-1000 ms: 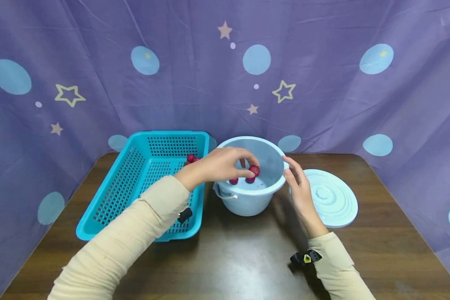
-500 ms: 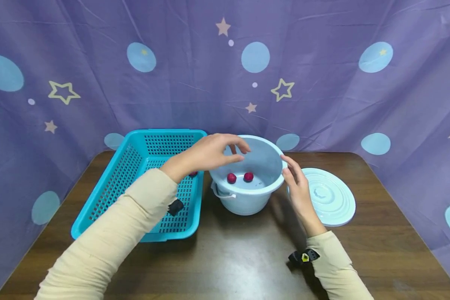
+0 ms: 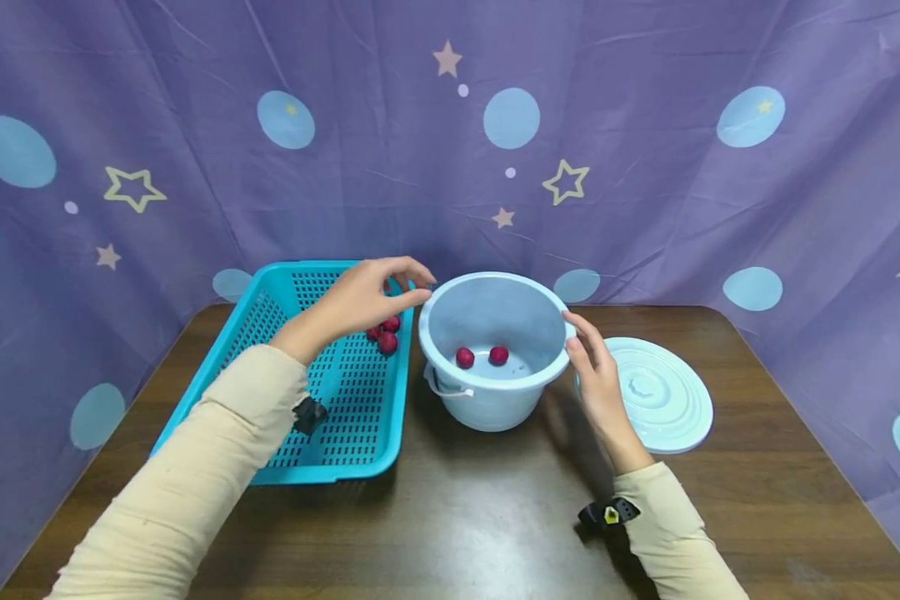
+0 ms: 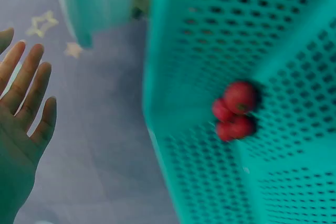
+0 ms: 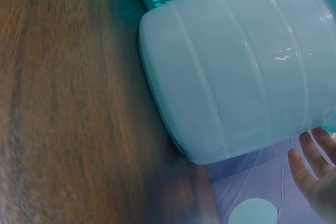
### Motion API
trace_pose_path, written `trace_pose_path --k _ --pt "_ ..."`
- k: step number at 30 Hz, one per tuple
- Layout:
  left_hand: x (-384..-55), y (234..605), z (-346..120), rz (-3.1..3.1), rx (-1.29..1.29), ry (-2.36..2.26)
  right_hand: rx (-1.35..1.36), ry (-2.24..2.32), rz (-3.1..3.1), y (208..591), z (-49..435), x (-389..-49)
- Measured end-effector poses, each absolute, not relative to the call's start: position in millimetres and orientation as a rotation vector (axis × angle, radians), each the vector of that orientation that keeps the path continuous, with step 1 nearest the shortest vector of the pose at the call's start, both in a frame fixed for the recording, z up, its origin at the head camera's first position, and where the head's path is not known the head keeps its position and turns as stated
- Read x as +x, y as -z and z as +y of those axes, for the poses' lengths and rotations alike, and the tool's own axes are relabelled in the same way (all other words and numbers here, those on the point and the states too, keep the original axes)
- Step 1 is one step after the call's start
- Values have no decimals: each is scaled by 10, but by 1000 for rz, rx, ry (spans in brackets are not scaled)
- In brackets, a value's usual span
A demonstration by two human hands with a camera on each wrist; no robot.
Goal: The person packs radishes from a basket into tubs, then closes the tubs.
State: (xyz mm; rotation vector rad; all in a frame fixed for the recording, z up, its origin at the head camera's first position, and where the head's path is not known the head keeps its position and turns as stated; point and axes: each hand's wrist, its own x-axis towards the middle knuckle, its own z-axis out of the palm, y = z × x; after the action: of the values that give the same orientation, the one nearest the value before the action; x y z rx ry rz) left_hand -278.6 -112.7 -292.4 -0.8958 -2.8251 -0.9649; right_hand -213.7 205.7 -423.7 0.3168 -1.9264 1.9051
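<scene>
My left hand [image 3: 360,296] hovers over the back right rim of the turquoise basket [image 3: 401,417], its fingers loosely bent and holding nothing. Below it in the basket lie several small round red fruits [image 3: 387,342], clustered in a corner in the left wrist view. Two more red fruits, a left one [image 3: 465,357] and a right one [image 3: 498,356], sit on the floor of the pale blue bucket [image 3: 491,410]. Fingertips of my right hand [image 3: 600,383] touch the bucket's right rim. In the right wrist view, its fairly straight fingers [image 5: 302,174] lie beside the bucket wall.
A round pale blue lid [image 3: 663,396] lies on the brown wooden table [image 3: 480,517], right of the bucket. The bucket's handle [image 3: 450,389] hangs down its front left side. Behind the table hangs a purple curtain [image 3: 390,192].
My left hand let go of a red fruit inside the bucket, then moved left, out over the basket. The right hand has stayed at the bucket's rim.
</scene>
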Motion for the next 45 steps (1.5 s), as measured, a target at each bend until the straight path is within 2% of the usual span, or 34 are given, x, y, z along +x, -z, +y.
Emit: trace_pose_path --k 15,26,45 --pt "-2995 3405 -1555 -2982 -637 984 337 -1906 -1921 4231 2066 -2125" --pt "-3152 3692 -1601 -3048 -543 997 340 -1915 -1894 4236 2069 -2142" --pt "-3290 4066 -1517 -3119 -552 916 343 -1908 -1944 4248 2102 -2130"
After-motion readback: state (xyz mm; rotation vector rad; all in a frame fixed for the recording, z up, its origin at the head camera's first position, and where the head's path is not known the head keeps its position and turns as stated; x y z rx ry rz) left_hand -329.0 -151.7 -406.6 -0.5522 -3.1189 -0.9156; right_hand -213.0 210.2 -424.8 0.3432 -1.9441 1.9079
